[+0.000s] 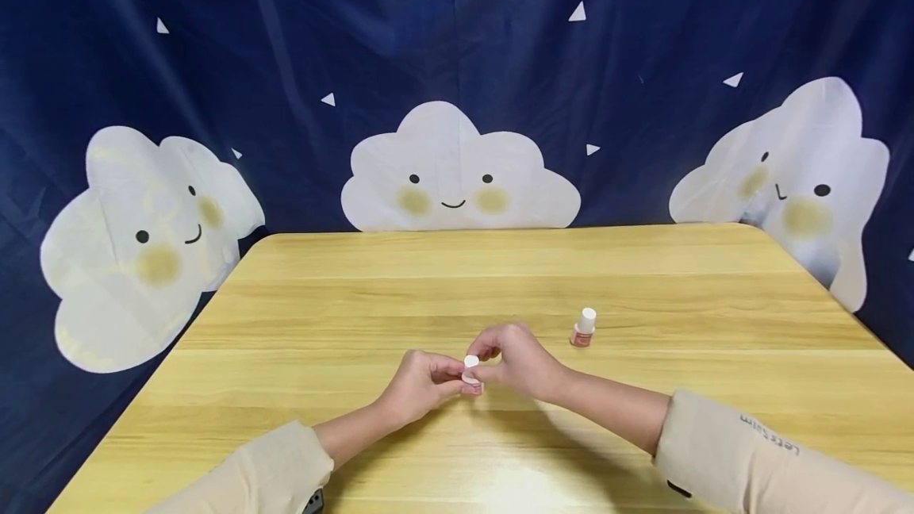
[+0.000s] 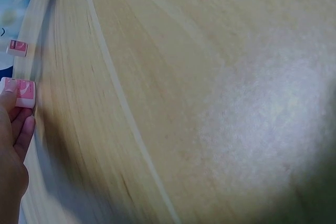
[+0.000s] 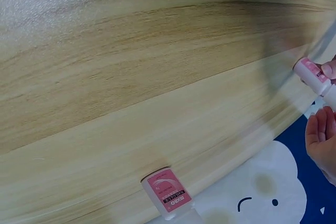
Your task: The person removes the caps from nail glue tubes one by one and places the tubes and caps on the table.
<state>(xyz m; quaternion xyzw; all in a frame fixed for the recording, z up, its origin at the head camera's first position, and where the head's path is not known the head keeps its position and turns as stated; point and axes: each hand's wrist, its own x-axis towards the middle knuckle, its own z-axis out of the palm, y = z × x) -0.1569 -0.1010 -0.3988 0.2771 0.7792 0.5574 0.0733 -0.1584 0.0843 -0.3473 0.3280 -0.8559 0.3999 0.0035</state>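
Beige fabric sleeves (image 1: 757,450) angle toward a small white plastic bottle with a pink label (image 1: 472,389), held between both hands over the pale wood-grain tabletop (image 1: 357,292); whether its base touches down, I cannot tell. The left hand (image 1: 420,389) pinches the body between thumb and fingers; the right hand (image 1: 527,365) has thumb and bent fingers closed around the white cap (image 1: 471,360). Working that cap seems the step in hand; the next move likely calls for a steady left hold while the right twists. Rightward, a matching pink-labelled bottle (image 1: 581,336) stands upright, well apart.
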